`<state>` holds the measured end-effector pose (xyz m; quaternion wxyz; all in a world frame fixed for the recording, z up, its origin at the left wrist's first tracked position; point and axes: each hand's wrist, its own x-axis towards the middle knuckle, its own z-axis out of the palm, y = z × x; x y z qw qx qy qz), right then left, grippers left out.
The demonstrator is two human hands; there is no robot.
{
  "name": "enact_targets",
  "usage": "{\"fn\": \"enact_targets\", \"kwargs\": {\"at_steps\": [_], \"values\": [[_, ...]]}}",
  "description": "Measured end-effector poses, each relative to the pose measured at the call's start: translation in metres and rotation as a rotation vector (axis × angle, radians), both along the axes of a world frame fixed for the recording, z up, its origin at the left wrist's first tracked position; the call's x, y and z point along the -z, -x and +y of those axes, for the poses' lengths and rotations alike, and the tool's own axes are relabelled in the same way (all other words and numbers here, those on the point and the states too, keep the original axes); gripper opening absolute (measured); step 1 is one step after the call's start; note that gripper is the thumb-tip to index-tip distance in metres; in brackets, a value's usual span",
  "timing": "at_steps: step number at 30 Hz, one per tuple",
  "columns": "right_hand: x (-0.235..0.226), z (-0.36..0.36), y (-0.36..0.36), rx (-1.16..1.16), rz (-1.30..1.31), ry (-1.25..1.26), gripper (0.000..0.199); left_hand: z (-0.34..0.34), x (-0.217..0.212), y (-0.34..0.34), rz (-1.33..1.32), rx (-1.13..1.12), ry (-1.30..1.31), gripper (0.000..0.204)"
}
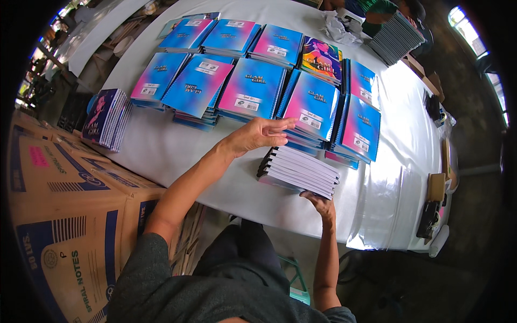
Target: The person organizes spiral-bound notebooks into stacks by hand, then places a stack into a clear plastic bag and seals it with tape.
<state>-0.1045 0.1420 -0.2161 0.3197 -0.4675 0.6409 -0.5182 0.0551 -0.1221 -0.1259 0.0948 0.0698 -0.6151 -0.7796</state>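
Observation:
A bundle of several spiral notebooks (301, 169) stands on its edge near the front of the table, its white page edges facing up. My right hand (319, 204) grips the bundle's near right end, thumb along the side and the other fingers mostly hidden. Over the bundle's far left corner, my left hand (261, 134) is open with its fingers stretched to the right; whether it touches the pages I cannot tell. Just beyond are stacked blue-and-pink spiral notebooks (312, 105), with another stack (253, 86) to their left. One stack shows a colourful illustrated cover (322, 58).
More purple notebooks (107, 119) stand upright at the table's left edge. Cardboard boxes (70, 215) fill the lower left. Clear plastic sheeting (377, 204) lies on the white-covered table (177, 156) at right. A dark notebook pile (396, 37) and a person (371, 11) are at the far right.

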Motion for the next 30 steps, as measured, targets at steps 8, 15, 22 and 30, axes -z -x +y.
{"fn": "enact_targets", "kwargs": {"at_steps": [8,15,22,30], "values": [[-0.003,0.0,-0.001,0.054,-0.084,-0.077,0.029,0.0,-0.008,-0.001,-0.058,0.079,0.125,0.082],[-0.006,-0.001,-0.002,0.089,-0.081,-0.082,0.036,0.001,-0.02,-0.005,-0.13,0.192,0.293,0.084],[-0.006,-0.002,-0.008,0.118,-0.064,-0.09,0.038,0.007,-0.026,-0.01,-0.067,0.198,0.183,0.089],[0.005,0.009,-0.002,0.106,-0.103,-0.191,0.039,-0.005,0.001,-0.027,0.035,0.263,0.378,0.105]]}}
